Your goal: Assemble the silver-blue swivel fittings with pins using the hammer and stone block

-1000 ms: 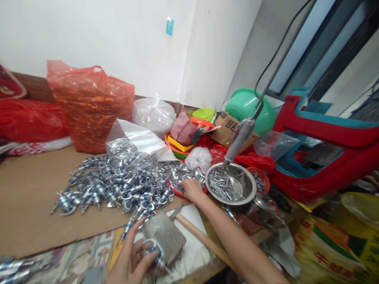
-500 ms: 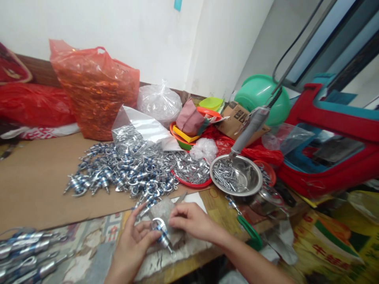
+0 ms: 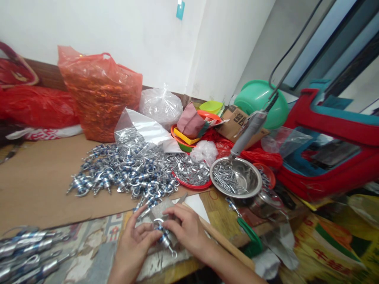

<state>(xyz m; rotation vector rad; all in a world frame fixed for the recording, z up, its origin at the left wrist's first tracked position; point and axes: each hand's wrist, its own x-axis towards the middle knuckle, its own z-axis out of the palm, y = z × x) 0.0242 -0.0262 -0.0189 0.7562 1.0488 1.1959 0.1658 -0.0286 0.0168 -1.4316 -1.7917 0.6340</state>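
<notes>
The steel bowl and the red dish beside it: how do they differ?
The steel bowl is shiny metal and deep; the red dish is plastic-looking and shallow. The steel bowl holds a thin scatter of long pins with bare bottom showing; the red dish is heaped with small flat silver pieces. Both are round and hold metal parts.

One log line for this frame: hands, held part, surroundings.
left hand: gripping metal fitting | right hand: fingers on same fitting | under: grey block | nearby: fittings pile, steel bowl

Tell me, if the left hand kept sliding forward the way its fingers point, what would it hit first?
Most likely the right hand: the left hand points up and rightward, and both pinch the same small blue and silver metal fitting. Past them lies the grey block, though depth is hard to judge.
</notes>
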